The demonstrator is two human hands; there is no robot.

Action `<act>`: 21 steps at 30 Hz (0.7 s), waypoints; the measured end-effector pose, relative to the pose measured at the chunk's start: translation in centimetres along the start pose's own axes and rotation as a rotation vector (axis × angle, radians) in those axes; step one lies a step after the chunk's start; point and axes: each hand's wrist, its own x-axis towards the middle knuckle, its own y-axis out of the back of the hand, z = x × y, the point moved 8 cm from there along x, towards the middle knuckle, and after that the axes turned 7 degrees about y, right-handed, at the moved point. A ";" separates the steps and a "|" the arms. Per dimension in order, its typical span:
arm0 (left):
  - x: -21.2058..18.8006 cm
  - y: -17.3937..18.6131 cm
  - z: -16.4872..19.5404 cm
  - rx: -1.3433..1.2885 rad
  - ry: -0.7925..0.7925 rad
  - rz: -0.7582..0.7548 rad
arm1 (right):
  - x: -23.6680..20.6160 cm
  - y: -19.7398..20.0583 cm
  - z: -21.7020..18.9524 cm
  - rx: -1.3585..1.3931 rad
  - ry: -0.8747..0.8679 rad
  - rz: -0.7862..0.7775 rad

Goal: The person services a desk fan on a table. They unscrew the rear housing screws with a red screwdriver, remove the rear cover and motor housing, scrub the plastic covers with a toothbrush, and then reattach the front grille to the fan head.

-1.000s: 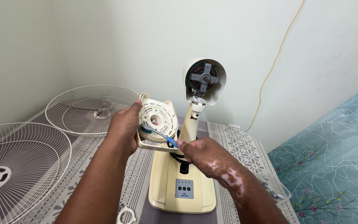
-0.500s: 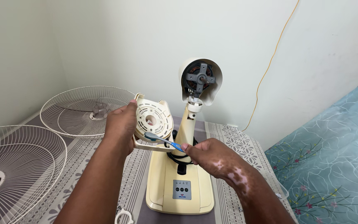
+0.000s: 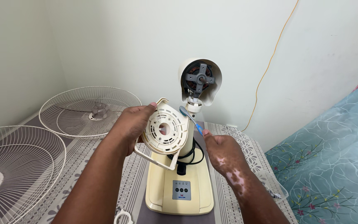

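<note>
Cream round motor cover (image 3: 166,132), ribbed with a centre hole, is held up in the air in front of the fan stand, inner face toward the camera, a thin cream bracket hanging off its lower left edge. Left hand (image 3: 132,124) grips it by the left rim, fingers wrapped round the back, thumb at the top edge.

Right hand (image 3: 224,152) holds a blue toothbrush (image 3: 190,118) pinched between thumb and fingertips at the handle end. Brush head is angled up-left, touching or just off the cover's upper right rim; can't tell which.

Directly behind: cream fan stand (image 3: 180,182), flat base on the counter with a grey button panel on the front. A black cord is coiled at the foot of the neck. On top of the neck sits the bare motor head (image 3: 200,79), with a grey cross-shaped mount and copper windings visible inside a cream shell.

Counter (image 3: 135,174) carries a grey patterned cloth. Left of the stand, well apart from it, are two white wire fan guards: one (image 3: 88,111) lies flat at the back by the wall, the other (image 3: 13,170) is nearer and cut off by the left edge.

An orange cable (image 3: 270,62) runs down the white wall. A bed (image 3: 332,166) with a teal floral sheet is on the right.
</note>
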 end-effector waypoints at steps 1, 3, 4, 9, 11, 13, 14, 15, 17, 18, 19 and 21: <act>-0.1 -0.1 0.2 0.023 -0.016 -0.008 | -0.1 -0.1 0.1 0.002 -0.010 0.001; -0.2 0.1 0.2 0.013 -0.007 0.015 | -0.1 -0.4 0.5 0.048 -0.067 -0.009; -0.2 0.2 0.2 0.007 -0.003 0.027 | -0.2 -0.5 0.7 0.070 -0.095 -0.014; -0.4 0.4 0.1 -0.020 0.025 0.035 | -0.7 -1.1 0.5 0.295 -0.108 -0.037; -0.3 0.7 0.3 -0.006 0.013 0.031 | -0.8 -1.1 0.3 0.310 -0.099 -0.032; -0.4 0.7 0.8 0.031 -0.027 0.009 | -1.0 -1.3 0.2 0.317 -0.110 -0.042; -0.4 0.8 0.8 0.011 -0.021 0.016 | -1.1 -1.4 0.2 0.335 -0.116 -0.052; -0.4 1.0 0.8 -0.009 -0.014 0.024 | -1.2 -1.5 0.1 0.353 -0.123 -0.063; -0.6 1.4 0.6 -0.062 0.000 0.044 | -1.3 -1.9 0.0 0.386 -0.135 -0.093; -0.6 1.6 0.5 -0.093 0.009 0.055 | -1.4 -2.1 0.0 0.401 -0.142 -0.112; -0.6 1.7 0.4 -0.124 0.017 0.065 | -1.5 -2.2 -0.1 0.416 -0.150 -0.130; -0.6 2.3 0.3 -0.194 0.034 0.119 | -1.6 -2.6 -0.2 0.382 -0.163 -0.183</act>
